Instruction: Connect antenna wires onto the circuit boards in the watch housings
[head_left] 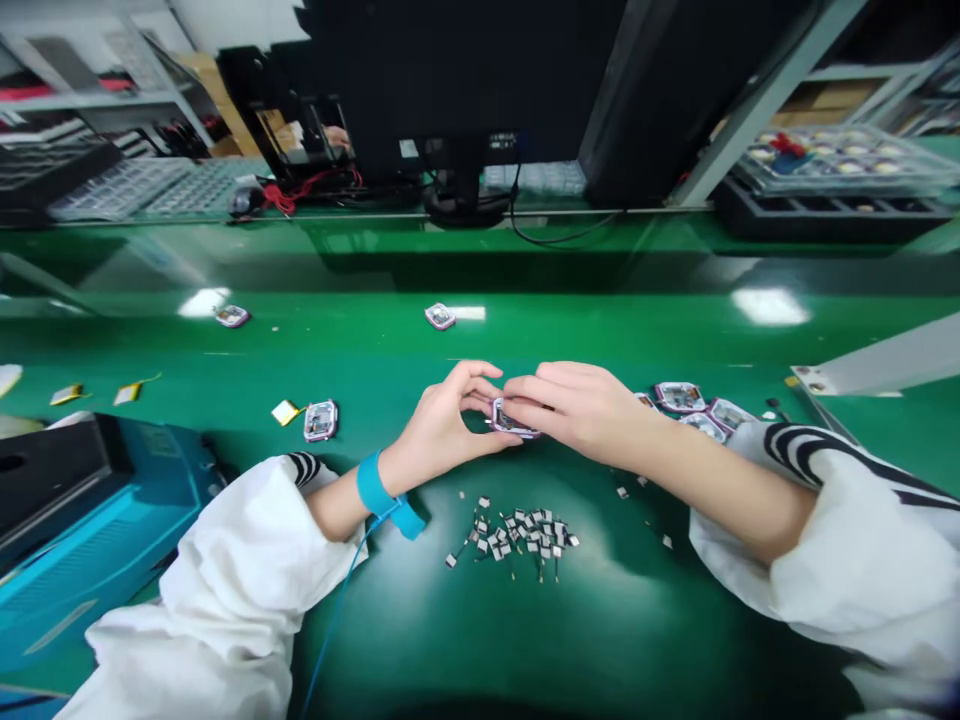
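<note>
On the green workbench [480, 330], the person's two hands meet around a small rounded-square module [512, 422] at 12 o'clock from their chest. It has a pink-purple rim and a glossy, silvery face, partly hidden by fingers. The right hand [577, 405] closes over it from the 3 o'clock side, its fingers [536, 392] clenched across the module's upper edge. The left hand [442, 425] curls in from 9 o'clock, thumb and forefinger bent into a ring, and its fingertips [487, 385] press in toward the module's left edge.

A blue wrist strap [379, 487] circles the left wrist, and its cord [345, 590] runs off toward 7 o'clock. Just below the hands lies a heap of tiny square components [510, 540] with thin leads. More rim-framed modules [679, 397] cluster at 2 o'clock beside the right hand, and another [321, 421] lies at 10 o'clock near a small yellow foil piece [285, 412]. A teal machine [82, 520] stands at 8 o'clock.
</note>
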